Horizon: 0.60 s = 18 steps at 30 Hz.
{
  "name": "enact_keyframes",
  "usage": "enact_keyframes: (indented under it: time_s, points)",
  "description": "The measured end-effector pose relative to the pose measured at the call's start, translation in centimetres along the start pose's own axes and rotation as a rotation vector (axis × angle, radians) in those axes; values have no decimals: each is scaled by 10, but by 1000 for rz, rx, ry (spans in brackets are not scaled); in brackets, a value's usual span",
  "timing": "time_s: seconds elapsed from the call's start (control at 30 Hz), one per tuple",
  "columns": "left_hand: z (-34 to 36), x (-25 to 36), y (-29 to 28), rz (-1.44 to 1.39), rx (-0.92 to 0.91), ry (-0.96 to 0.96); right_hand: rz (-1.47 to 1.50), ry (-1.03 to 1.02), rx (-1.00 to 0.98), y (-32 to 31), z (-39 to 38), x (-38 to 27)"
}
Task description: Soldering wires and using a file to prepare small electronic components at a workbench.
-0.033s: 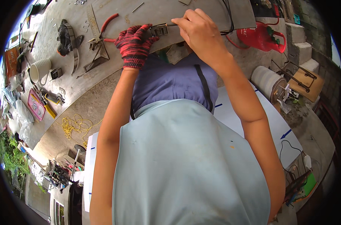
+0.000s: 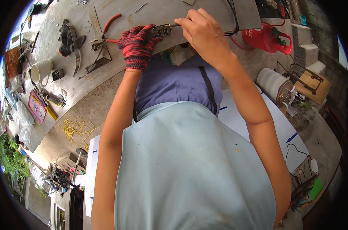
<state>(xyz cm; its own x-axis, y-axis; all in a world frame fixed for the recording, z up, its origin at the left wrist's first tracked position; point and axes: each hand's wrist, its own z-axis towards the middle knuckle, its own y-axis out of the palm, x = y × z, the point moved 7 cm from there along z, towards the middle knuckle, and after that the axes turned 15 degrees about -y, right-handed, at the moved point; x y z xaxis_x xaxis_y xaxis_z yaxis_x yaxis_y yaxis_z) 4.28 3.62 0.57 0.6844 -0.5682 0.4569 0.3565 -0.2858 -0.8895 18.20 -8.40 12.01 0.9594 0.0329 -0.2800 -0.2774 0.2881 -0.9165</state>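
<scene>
My left hand (image 2: 138,45), in a red and black striped knit glove, presses a small dark metal piece with square openings (image 2: 162,30) onto the grey table near its front edge. The fingers close against the left end of that piece. My bare right hand (image 2: 204,33) is closed in a pinch at the other end, around a thin dark rod-like tool (image 2: 174,25) whose tip meets the metal piece. Most of the tool is hidden by my fingers. Just left of the glove lie red-handled pliers (image 2: 107,32), partly covered by the hand.
On the table (image 2: 122,11) lie a metal ruler (image 2: 93,17), a dark glove (image 2: 66,40), a curved metal strip (image 2: 75,53), a white mug (image 2: 41,72) and a pink tray (image 2: 37,107). Black cables (image 2: 233,17) hang at the right end, near a red gas cylinder (image 2: 264,39).
</scene>
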Motion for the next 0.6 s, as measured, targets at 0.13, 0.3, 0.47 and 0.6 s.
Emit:
enact_keyframes:
  time_s: [0.13, 0.3, 0.47, 0.6]
  points:
    - [0, -1, 1, 17, -10, -35, -15, -29, -20, 11, 1, 0]
    - [1, -1, 2, 34, -27, -48, 3, -12, -6, 15, 0, 1]
    - [0, -1, 1, 34, -23, -50, 68, 22, -13, 15, 0, 3]
    - [0, -1, 2, 38, -29, -51, 44, 14, 6, 13, -1, 4]
